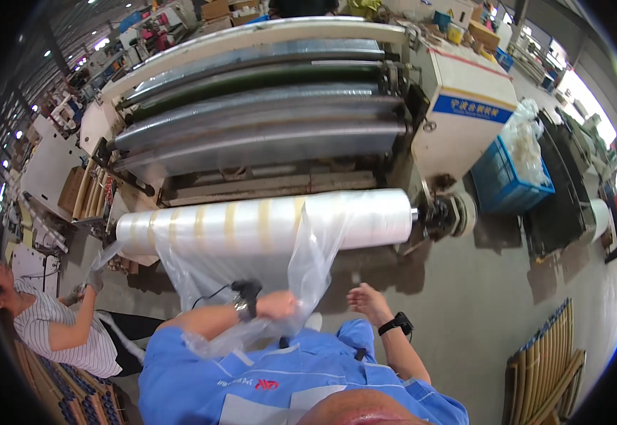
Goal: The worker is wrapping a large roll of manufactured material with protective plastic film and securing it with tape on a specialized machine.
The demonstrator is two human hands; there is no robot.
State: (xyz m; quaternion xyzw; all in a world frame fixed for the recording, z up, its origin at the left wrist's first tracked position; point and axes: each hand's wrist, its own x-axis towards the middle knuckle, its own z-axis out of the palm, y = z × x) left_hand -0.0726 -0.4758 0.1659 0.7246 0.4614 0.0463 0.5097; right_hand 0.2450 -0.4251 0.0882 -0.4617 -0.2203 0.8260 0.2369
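A loose sheet of clear plastic film (310,248) hangs off the front of a large white film roll (379,218) banded with yellowish strips. My left hand (277,304) is closed in a fist on the film, close to my body, and the film bunches around the wrist and forearm. To the right, my right hand (370,303) hovers apart from the film and the roll. Its fingers are loosely bent and a little apart, and I see nothing held in them. A small pale blur near its fingertips is too faint to name.
Behind the roll stands a wide roller machine (266,106). Its shaft end (457,216) juts out on the right. A blue crate (510,180) holds plastic scraps. Cardboard tubes (546,361) lie lower right. At left, a co-worker (74,319) holds a strip of film.
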